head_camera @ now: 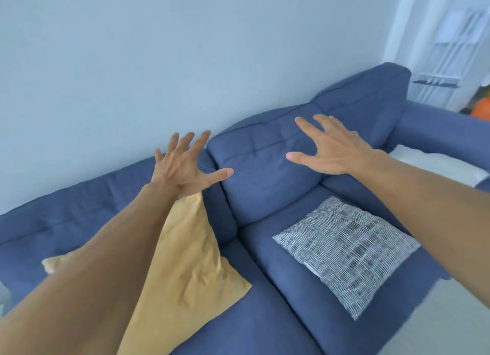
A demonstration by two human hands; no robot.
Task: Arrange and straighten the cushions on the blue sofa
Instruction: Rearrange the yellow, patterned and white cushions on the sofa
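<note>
Head view, landmark: back cushion [265, 174] of the blue sofa [278, 315], standing against the backrest. I give every place relative to it.
Left hand [183, 166]: at its upper left corner, fingers fanned, grip apart and holding nothing. I cannot tell whether it touches the fabric.
Right hand [334, 148]: over its upper right part, fingers spread, grip apart and empty.
Yellow cushion [193, 262]: below and to its left, creased, lying on the seat with one corner propped up the backrest, partly under my left forearm.
Patterned cushion [344, 251]: directly below it, flat on the seat and turned askew.
White item [437, 166]: to its right, by the armrest. I cannot tell what it is.
Handling (my judgement): all three cushions look soft, light and yielding, not slippery or fragile. The back cushion is probably the bulkiest.
Where to hold (my judgement): the back cushion by its two upper corners, the loose cushions by opposite edges.
</note>
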